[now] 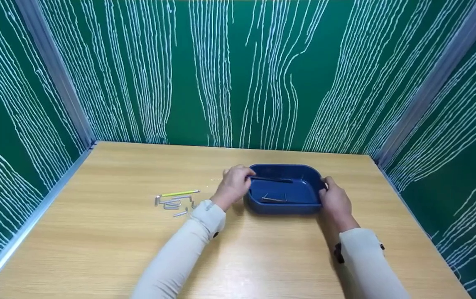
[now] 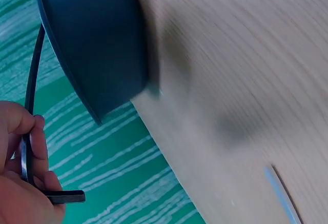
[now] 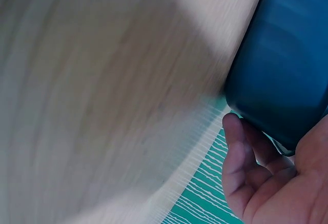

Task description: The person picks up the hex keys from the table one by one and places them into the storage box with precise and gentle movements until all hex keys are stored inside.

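A dark blue rectangular bin (image 1: pixel 283 210) stands on the table, its hollow facing up. At its left end my left hand (image 1: pixel 234 182) pinches a long black L-shaped hex key (image 2: pixel 32 85) between thumb and fingers. The long arm of the key reaches over the bin's rim, while the short bent end sticks out below the fingers in the left wrist view. My right hand (image 1: pixel 337 201) grips the bin's right end, with fingers (image 3: pixel 236 147) curled against the outer wall. Thin metal hex keys (image 1: pixel 274 200) lie on the bin's floor.
Left of the bin, several silver L-shaped hex keys (image 1: pixel 172 204) lie in a loose group on the wooden table (image 1: pixel 96 232). A thin yellow-green rod (image 1: pixel 178 193) lies at their back edge. Green panels with white streaks (image 1: pixel 238 74) enclose the table's back and sides.
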Demonstrator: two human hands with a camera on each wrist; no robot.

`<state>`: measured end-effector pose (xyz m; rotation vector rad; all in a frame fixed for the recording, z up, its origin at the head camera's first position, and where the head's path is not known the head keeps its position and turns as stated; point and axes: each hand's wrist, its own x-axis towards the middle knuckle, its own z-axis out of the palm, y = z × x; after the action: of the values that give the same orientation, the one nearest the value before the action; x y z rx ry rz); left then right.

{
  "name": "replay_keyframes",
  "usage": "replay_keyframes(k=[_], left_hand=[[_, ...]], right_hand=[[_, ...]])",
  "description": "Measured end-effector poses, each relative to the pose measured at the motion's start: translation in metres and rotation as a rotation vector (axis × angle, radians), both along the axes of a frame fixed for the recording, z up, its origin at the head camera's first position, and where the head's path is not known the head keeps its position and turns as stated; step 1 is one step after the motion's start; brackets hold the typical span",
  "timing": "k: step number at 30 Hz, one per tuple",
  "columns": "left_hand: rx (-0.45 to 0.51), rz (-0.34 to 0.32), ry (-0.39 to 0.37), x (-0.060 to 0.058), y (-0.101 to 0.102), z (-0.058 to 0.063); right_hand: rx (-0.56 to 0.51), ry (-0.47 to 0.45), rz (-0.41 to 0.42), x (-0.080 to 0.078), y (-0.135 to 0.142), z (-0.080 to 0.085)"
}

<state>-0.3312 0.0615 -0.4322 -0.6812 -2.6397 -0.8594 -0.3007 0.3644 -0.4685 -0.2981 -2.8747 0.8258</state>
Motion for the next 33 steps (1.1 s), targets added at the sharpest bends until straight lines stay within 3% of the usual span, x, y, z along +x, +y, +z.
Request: replay_keyframes(k=[10, 17, 33], left_hand=[[-0.051, -0.007, 0.038, 0.006, 0.028, -0.004], [-0.032, -0.032, 0.008, 0.01, 0.039, -0.01], [-0.119, -0.036, -0.033, 0.017, 0.056, -0.02]], right_hand=[[0.001, 0.005, 0.003, 0.001, 0.001, 0.0], [0.084, 0.068, -0.012, 0.0, -0.001, 0.0], [-0.043, -0.042, -0.009, 0.0, 0.001, 0.001]])
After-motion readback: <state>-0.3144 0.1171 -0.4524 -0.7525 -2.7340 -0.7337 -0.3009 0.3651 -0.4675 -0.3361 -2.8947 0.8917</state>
